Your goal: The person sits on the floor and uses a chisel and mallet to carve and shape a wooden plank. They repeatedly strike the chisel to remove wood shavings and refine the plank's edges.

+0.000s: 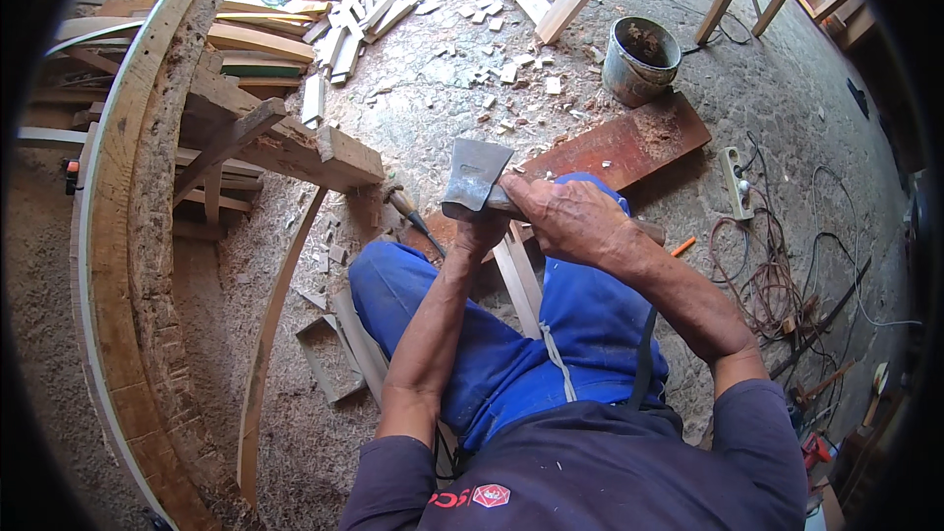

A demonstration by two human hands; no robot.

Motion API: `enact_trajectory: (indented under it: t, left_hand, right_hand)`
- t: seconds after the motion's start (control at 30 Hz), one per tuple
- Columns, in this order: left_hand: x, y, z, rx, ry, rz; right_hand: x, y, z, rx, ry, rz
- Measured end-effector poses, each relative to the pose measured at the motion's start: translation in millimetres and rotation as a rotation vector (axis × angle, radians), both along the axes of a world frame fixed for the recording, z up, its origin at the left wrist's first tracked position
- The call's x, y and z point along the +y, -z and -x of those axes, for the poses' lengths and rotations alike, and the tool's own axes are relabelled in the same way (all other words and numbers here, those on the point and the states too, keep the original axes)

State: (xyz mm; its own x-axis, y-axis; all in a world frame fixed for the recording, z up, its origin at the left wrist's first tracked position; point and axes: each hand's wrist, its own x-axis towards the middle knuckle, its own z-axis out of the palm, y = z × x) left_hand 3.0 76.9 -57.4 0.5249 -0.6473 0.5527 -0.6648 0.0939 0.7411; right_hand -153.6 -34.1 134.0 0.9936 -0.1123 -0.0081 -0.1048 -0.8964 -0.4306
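Note:
My right hand (565,216) grips the handle of a hatchet just behind its grey steel head (475,177), which points up and left. My left hand (479,231) is tucked under the head, fingers closed around something I cannot make out, above a pale wooden slat (519,280) that runs down between my blue-trousered knees. A chisel with a wooden handle (405,206) lies on the floor just left of the hatchet.
A large curved timber (138,265) arcs along the left. A thin curved strip (270,334) lies beside it. Offcuts (344,29) and chips litter the floor ahead. A grey bucket (639,59), a reddish board (629,143), a power strip (736,182) and tangled cables (767,275) are to the right.

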Motion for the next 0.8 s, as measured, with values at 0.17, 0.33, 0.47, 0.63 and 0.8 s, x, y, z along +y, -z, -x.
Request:
enact_trajectory:
  t: [0.17,0.33,0.47,0.63,0.8]
  left_hand:
    - [-29,-51,-15,0.078,0.073,0.032]
    - [-40,-57,-23,0.240,-0.059,-0.064]
    - [-45,-52,-22,0.214,-0.060,0.027]
    - [-44,-48,-26,0.136,-0.030,0.039]
    - [-41,-29,-34,0.092,-0.060,0.032]
  right_hand:
    - [-11,-8,16,-0.209,0.215,-0.215]
    - [-17,-20,17,-0.420,0.280,-0.409]
    - [-17,-15,24,-0.421,0.277,-0.393]
    - [-11,-9,30,-0.473,0.266,-0.449]
    - [-9,-11,32,-0.392,0.286,-0.471]
